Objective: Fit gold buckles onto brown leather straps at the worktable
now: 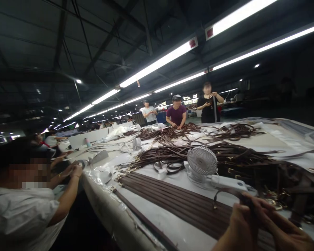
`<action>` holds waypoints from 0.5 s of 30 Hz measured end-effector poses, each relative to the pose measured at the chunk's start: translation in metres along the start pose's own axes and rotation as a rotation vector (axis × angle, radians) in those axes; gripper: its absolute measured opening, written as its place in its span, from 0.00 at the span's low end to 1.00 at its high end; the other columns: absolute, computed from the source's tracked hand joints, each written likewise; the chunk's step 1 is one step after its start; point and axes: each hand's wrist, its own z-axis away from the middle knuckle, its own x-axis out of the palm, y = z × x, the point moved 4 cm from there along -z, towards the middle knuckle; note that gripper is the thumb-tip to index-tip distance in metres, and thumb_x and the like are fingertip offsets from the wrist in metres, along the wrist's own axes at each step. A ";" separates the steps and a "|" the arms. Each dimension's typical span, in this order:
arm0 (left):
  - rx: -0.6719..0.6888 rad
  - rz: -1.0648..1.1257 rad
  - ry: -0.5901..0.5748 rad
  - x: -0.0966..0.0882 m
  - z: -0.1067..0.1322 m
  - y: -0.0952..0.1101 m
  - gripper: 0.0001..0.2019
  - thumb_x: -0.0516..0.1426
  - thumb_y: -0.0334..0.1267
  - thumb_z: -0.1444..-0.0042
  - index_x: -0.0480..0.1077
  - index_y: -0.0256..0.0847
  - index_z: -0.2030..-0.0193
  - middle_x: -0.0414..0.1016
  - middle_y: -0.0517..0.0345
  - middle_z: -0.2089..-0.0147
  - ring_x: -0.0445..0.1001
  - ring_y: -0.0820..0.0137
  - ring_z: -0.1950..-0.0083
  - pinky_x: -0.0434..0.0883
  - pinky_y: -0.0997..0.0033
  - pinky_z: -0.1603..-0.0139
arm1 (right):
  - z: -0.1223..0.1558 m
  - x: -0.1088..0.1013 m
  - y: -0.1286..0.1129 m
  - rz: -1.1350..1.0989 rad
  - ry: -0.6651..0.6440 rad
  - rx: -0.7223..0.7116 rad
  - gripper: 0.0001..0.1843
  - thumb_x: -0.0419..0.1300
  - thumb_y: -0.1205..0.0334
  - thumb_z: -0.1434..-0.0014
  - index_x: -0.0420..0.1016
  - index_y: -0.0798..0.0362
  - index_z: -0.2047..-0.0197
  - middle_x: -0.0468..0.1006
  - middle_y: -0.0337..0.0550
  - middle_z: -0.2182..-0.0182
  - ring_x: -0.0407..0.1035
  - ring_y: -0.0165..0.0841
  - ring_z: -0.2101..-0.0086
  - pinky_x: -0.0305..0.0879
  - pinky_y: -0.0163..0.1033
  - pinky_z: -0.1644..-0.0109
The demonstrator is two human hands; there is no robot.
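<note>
At the bottom right of the head view, my left hand (240, 226) and my right hand (285, 232) grip a dark brown leather strap (229, 192), which arcs up from my fingers with a small brass fitting at its end. Just beyond my hands, a row of long brown leather straps (172, 202) lies side by side on the white-covered table (149, 223). A heap of similar straps with brass buckles (240, 164) spreads across the table further on. My fingers partly hide the strap they hold.
A small white desk fan (202, 161) stands among the straps. A co-worker (23, 209) sits along the left table edge, hands working at something. Several people stand across the table, one (176, 115) with hands on the straps. Another fan (136, 143) stands further along.
</note>
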 end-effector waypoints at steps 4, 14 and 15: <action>0.044 0.003 -0.022 -0.003 -0.007 -0.002 0.19 0.59 0.56 0.45 0.79 0.48 0.54 0.81 0.46 0.50 0.74 0.50 0.42 0.65 0.53 0.37 | 0.009 0.017 -0.034 -0.124 0.053 0.091 0.28 0.77 0.41 0.72 0.86 0.40 0.64 0.85 0.50 0.55 0.75 0.57 0.48 0.76 0.57 0.44; -0.021 -0.027 0.061 0.000 -0.020 0.010 0.15 0.52 0.46 0.35 0.72 0.39 0.50 0.79 0.50 0.52 0.76 0.63 0.47 0.68 0.65 0.44 | 0.002 0.021 -0.047 -0.347 -0.038 -0.033 0.17 0.79 0.50 0.58 0.86 0.51 0.67 0.82 0.39 0.73 0.72 0.29 0.72 0.72 0.32 0.65; 0.003 -0.057 0.050 0.000 -0.019 0.011 0.14 0.51 0.45 0.34 0.71 0.39 0.51 0.79 0.50 0.52 0.76 0.63 0.47 0.68 0.65 0.44 | 0.004 0.022 -0.047 -0.338 -0.059 -0.033 0.17 0.79 0.51 0.57 0.86 0.50 0.66 0.83 0.39 0.72 0.73 0.29 0.71 0.73 0.32 0.63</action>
